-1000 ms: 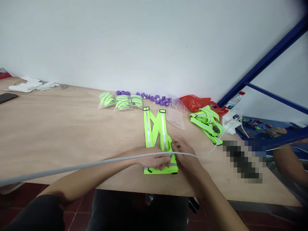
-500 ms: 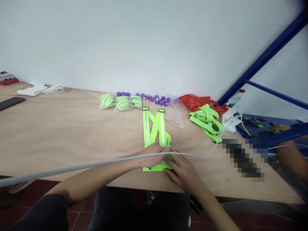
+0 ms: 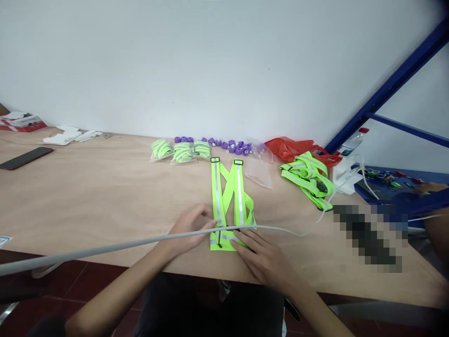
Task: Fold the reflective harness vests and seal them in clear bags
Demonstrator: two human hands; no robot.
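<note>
We have a neon-yellow reflective harness point(image 3: 239, 192) laid flat by the bench's front edge, about mid-length, its two long straps pointing at the back edge with a black buckle topping each. A wide band lies across its front end. Left hand point(image 3: 191, 229): half open, fingers curled, nothing gripped, at the harness's left side; a grey cable point(image 3: 140, 241) crosses in front, so we can't be sure the thumb touches. Right hand point(image 3: 261, 257): palm down, fingers out nearly straight, thumb apart, resting on the band's right part, not closed round anything.

Along the back edge of the bench point(image 3: 122, 201) we log three clear bags of coiled straps point(image 3: 183, 153), purple caps point(image 3: 238, 150) and a red plastic bag point(image 3: 286, 148). A flat clear bag point(image 3: 258, 174) lies just in front of the caps. Toward the right edge: a loose strap heap point(image 3: 298, 175) and a bottle point(image 3: 353, 140) behind a white box. Back left corner: red-and-white box point(image 3: 24, 122), flat white pieces point(image 3: 65, 136), dark phone-like slab point(image 3: 26, 158) nearer the left edge.
</note>
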